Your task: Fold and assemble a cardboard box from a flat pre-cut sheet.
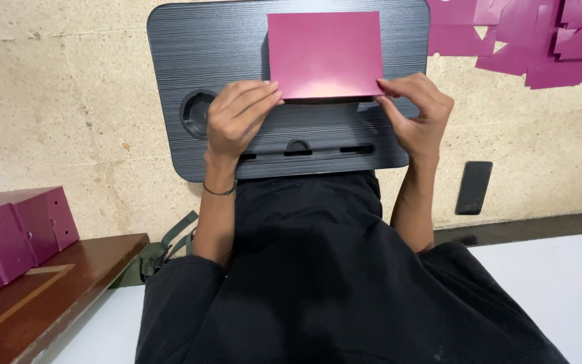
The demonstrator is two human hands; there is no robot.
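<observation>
Flat on lap tray [190, 47], magenta card [325, 54], long axis left-right, both hands pinching near edge.

Dark ribbed lap tray [210, 47] on beige floor [69, 108], magenta card [325, 54] flat on tray, loose magenta sheets [540, 40] and black phone [473, 187] on floor, magenta boxes [8, 236] on wooden bench [55, 296]

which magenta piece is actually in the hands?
The flat magenta sheet on the black lap desk, pinched by both hands. The loose pile and folded boxes lie untouched.
</observation>
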